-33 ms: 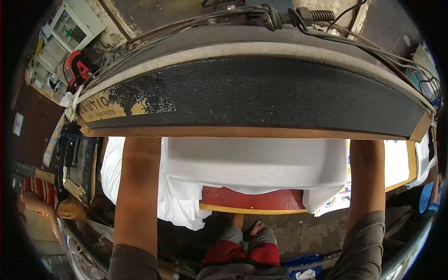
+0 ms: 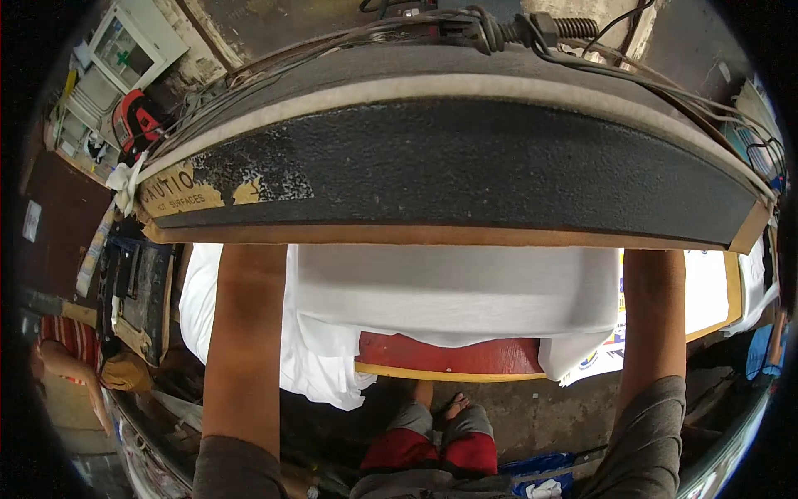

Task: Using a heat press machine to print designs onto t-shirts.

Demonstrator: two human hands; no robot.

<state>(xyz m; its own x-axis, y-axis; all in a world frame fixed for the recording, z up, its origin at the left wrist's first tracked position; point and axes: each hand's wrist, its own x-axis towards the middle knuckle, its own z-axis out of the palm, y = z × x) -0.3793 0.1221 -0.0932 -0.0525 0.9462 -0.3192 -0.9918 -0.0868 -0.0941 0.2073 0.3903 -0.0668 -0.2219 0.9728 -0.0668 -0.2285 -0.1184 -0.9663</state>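
A large dark heat press plate (image 2: 465, 170) with a brown lower edge spans the view at head height. Both my bare forearms, the left forearm (image 2: 249, 349) and the right forearm (image 2: 655, 324), reach forward beneath it. The plate hides both hands, so what they touch or hold does not show. Between the arms, a white cloth (image 2: 457, 287) lies smooth over a red board (image 2: 449, 355) with a yellow edge. Loose white fabric (image 2: 320, 374) hangs in folds beside my left arm. By my right arm, white cloth with a coloured print (image 2: 611, 353) shows.
Cables (image 2: 391, 29) and a threaded bolt (image 2: 573, 29) run across the press top. At the left stand a white cabinet (image 2: 137, 46), a red and black device (image 2: 137, 121) and a dark frame (image 2: 141, 303). Another person's arm (image 2: 71, 370) is at lower left. Blue plastic (image 2: 540, 466) lies below.
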